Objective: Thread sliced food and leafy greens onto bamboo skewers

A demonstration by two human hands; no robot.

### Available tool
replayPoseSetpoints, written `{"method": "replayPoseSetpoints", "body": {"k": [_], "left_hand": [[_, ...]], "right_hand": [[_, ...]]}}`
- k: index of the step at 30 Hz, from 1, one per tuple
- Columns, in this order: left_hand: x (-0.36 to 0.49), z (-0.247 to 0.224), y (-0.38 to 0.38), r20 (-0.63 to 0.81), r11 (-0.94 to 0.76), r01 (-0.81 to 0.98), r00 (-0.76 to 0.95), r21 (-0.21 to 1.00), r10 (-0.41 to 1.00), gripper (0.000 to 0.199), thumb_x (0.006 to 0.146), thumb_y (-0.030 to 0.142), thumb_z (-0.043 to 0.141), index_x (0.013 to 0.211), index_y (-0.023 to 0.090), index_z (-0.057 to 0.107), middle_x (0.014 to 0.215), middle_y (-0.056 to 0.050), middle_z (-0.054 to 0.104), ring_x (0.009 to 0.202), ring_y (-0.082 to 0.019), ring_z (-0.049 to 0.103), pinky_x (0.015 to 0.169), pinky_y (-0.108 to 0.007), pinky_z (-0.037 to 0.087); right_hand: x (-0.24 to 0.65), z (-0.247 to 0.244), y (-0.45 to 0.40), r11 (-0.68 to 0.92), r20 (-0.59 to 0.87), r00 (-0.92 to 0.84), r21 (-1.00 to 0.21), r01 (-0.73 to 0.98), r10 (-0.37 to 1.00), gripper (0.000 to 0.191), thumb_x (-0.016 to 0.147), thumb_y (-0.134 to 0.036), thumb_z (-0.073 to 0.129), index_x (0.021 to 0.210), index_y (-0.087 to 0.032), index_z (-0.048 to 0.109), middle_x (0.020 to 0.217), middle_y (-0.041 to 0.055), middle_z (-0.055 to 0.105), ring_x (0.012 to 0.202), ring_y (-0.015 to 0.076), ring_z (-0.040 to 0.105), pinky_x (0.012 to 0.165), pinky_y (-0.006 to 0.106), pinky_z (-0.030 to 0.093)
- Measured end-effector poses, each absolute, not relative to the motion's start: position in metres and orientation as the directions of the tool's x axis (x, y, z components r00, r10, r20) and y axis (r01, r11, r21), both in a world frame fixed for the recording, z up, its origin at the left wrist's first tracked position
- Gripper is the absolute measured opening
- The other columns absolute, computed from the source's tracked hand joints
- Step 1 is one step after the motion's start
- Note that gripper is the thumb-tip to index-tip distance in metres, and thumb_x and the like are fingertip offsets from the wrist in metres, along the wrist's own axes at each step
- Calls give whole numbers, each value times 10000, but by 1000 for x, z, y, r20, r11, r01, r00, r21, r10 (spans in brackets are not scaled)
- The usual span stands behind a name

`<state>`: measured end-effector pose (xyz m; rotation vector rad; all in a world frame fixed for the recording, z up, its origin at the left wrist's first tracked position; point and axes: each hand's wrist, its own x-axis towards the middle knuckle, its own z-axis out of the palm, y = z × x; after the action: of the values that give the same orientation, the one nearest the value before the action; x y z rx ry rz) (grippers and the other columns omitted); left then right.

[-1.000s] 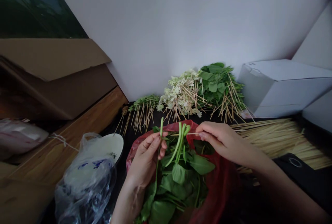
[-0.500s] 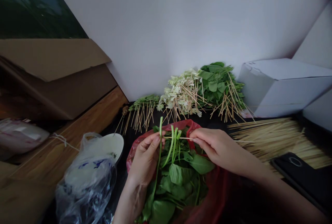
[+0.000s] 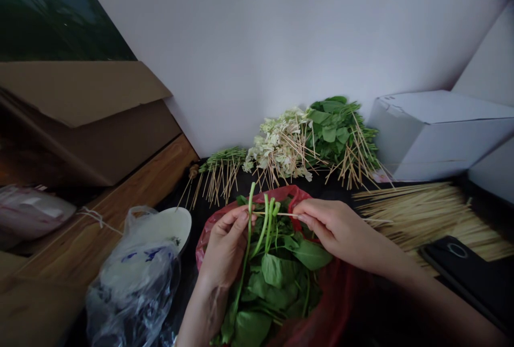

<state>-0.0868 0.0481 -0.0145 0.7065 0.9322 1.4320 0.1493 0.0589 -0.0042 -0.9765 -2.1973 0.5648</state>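
My left hand [image 3: 228, 240] pinches a long green stem [image 3: 251, 202] between thumb and fingers. In my right hand [image 3: 327, 226] is the far end of a thin wooden skewer [image 3: 285, 213], held level. Several green stems [image 3: 266, 218] hang side by side on the skewer between the hands, with leaves drooping below. The skewer's left tip is at the stem in my left fingers; whether it has pierced that stem I cannot tell. Beneath both hands lies a red plastic bag [image 3: 297, 193] holding leafy greens [image 3: 277, 288].
Skewered greens [image 3: 333, 127], pale leaf skewers [image 3: 281, 138] and thin green skewers [image 3: 225, 159] lie along the wall. Bare skewers [image 3: 429, 218] and a phone [image 3: 466, 272] are right. A bowl [image 3: 180, 224], clear bag [image 3: 132, 283] and cardboard box [image 3: 100, 138] are left; a white box [image 3: 441, 138] stands back right.
The stem in my left hand has tipped slightly to the right at its top. Both hands are almost where they were, with the same grips.
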Motion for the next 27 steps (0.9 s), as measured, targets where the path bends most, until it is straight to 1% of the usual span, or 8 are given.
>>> {"method": "replayPoseSetpoints", "body": {"k": [4, 10, 14, 18, 21, 27], "left_hand": [[-87, -16, 48, -126, 72, -505, -73, 860, 989, 288, 616, 244, 950, 853, 157, 811, 819, -47, 808, 694, -111, 713, 710, -186, 557], [-86, -17, 48, -101, 52, -488, -73, 871, 992, 274, 627, 262, 946, 852, 179, 813, 832, -23, 806, 717, -104, 712, 739, -188, 561], [-85, -16, 48, -85, 40, -497, -67, 867, 994, 266, 606, 259, 955, 815, 173, 815, 809, -17, 801, 698, -93, 700, 726, -169, 556], [-85, -16, 48, -95, 49, -498, -67, 866, 993, 275, 616, 270, 952, 833, 167, 818, 790, -24, 796, 700, -93, 697, 721, -167, 556], [-84, -17, 47, -100, 47, -499, -79, 865, 992, 296, 593, 275, 964, 828, 168, 818, 782, -20, 797, 675, -84, 693, 702, -156, 553], [-82, -19, 45, -64, 19, -431, -90, 902, 994, 250, 658, 314, 928, 841, 182, 819, 785, -29, 805, 685, -129, 724, 697, -198, 567]], "right_hand": [[149, -5, 59, 624, 384, -507, -612, 486, 772, 202, 1033, -205, 422, 999, -203, 621, 918, 25, 664, 807, 162, 586, 752, 324, 425], [149, -5, 60, 623, 381, -510, -615, 483, 771, 206, 1034, -205, 420, 1009, -205, 625, 923, 26, 668, 811, 164, 588, 752, 321, 425], [150, -5, 60, 626, 389, -506, -611, 484, 770, 216, 1041, -221, 414, 1007, -206, 626, 930, 31, 671, 825, 169, 594, 760, 325, 428], [149, -6, 59, 619, 383, -504, -619, 482, 775, 209, 1032, -204, 423, 1008, -199, 631, 932, 33, 675, 822, 170, 598, 765, 326, 431], [147, -7, 59, 616, 380, -503, -628, 476, 776, 209, 1029, -204, 428, 1008, -195, 636, 932, 34, 678, 820, 169, 599, 765, 326, 433], [146, -9, 60, 610, 371, -502, -619, 494, 782, 216, 1018, -183, 427, 989, -190, 641, 920, 37, 674, 821, 174, 593, 766, 327, 429]]}}
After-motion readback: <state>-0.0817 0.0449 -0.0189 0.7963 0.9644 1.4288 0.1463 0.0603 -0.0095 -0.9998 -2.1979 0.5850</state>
